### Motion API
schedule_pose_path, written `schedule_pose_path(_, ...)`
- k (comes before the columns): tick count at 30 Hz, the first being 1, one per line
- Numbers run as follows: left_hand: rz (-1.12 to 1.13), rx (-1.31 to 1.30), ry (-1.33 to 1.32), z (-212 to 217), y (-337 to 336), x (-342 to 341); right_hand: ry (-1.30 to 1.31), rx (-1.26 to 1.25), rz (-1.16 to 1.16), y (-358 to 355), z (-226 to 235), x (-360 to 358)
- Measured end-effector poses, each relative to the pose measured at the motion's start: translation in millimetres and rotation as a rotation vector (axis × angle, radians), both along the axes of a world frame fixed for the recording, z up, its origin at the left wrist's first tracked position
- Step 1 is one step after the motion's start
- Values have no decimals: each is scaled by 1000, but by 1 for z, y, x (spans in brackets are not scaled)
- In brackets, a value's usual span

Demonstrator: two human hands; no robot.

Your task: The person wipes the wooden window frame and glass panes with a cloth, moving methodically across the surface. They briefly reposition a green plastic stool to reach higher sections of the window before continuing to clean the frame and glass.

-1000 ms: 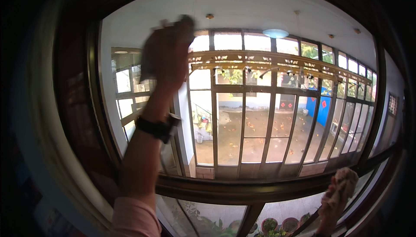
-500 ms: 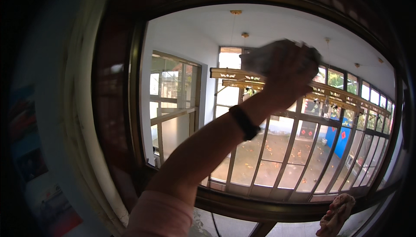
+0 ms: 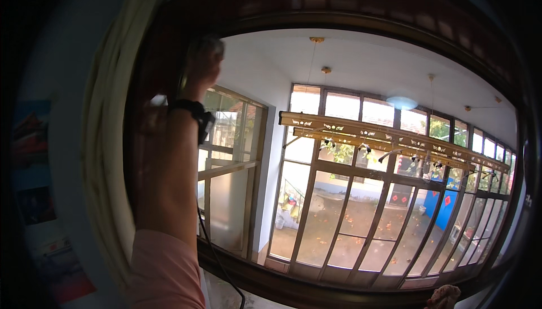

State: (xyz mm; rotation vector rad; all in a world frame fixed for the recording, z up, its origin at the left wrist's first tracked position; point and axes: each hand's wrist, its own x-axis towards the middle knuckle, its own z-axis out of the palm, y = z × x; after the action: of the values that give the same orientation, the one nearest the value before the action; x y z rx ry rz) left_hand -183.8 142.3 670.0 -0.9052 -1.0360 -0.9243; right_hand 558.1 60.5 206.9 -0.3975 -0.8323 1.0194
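Observation:
My left hand point(image 3: 204, 67) is raised to the upper left corner of a large window pane point(image 3: 254, 55), with a dark band and watch on its wrist. Motion blurs its closed fingers and the dark grey cloth point(image 3: 208, 45) in them, pressed at the glass beside the brown frame. Low at the right, only the top of my right hand point(image 3: 443, 297) shows at the lower edge of the picture. Its fingers are curled around what looks like a crumpled beige cloth; the rest is cut off.
A dark brown window frame point(image 3: 316, 18) surrounds the pane. Pale curtain folds point(image 3: 107, 156) hang at left, beside a wall with colourful pictures point(image 3: 34, 134). A black cord point(image 3: 217, 258) hangs near the sill. Behind the glass are a golden drying rack point(image 3: 367, 134) and barred windows.
My left hand has swept the grey cloth from the upper middle of the pane to its upper left corner. The view has tilted up, and my right hand sits lower in it.

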Motion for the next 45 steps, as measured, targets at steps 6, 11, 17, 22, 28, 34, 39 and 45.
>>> schedule_pose_path(6,172,-87,-148,12,-19,-14,26,19,-39,1,0,-5)
schedule_pose_path(11,711,-175,128,12,-3,92,61,47,-35,3,-1,-9)
schedule_pose_path(17,-120,-19,157,-7,53,295,114,78,28,6,-10,-22)
schedule_pose_path(22,-574,-109,296,-21,52,434,210,81,113,-1,-17,-38)
schedule_pose_path(28,-609,-265,570,-34,60,502,107,317,282,-5,-14,-45)
schedule_pose_path(34,-224,-109,601,15,56,352,86,107,17,1,-9,-45)
schedule_pose_path(39,-156,-50,352,8,44,183,44,72,-50,6,-13,-45)
schedule_pose_path(45,164,-100,186,5,8,44,16,39,-115,13,-15,-49)
